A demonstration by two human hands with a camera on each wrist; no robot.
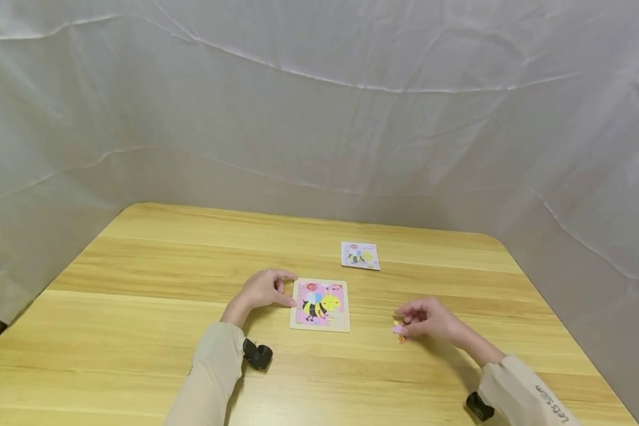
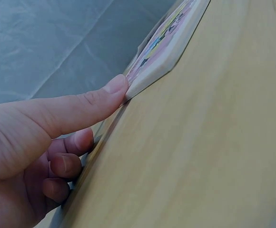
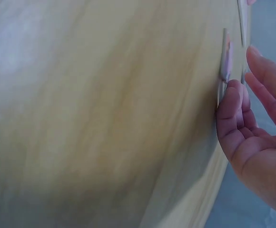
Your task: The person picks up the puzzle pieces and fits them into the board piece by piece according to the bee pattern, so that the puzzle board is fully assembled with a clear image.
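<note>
A square puzzle board (image 1: 320, 305) with a bee picture lies flat on the wooden table (image 1: 138, 284). My left hand (image 1: 266, 289) rests at the board's left edge. Its thumb (image 2: 114, 92) lies straight against the board's corner (image 2: 150, 71), and the other fingers are loosely curled beside it. To the right of the board, my right hand (image 1: 426, 319) hovers low over small loose puzzle pieces (image 1: 399, 331). In the right wrist view one fingertip (image 3: 231, 95) touches a flat pink piece (image 3: 226, 54), while the other fingers (image 3: 266, 76) stay just off it.
A small picture card (image 1: 360, 255) showing the same bee lies behind the board. White fabric (image 1: 319, 118) closes in the table at the back and both sides. The table's right edge (image 1: 564, 331) runs close to my right arm.
</note>
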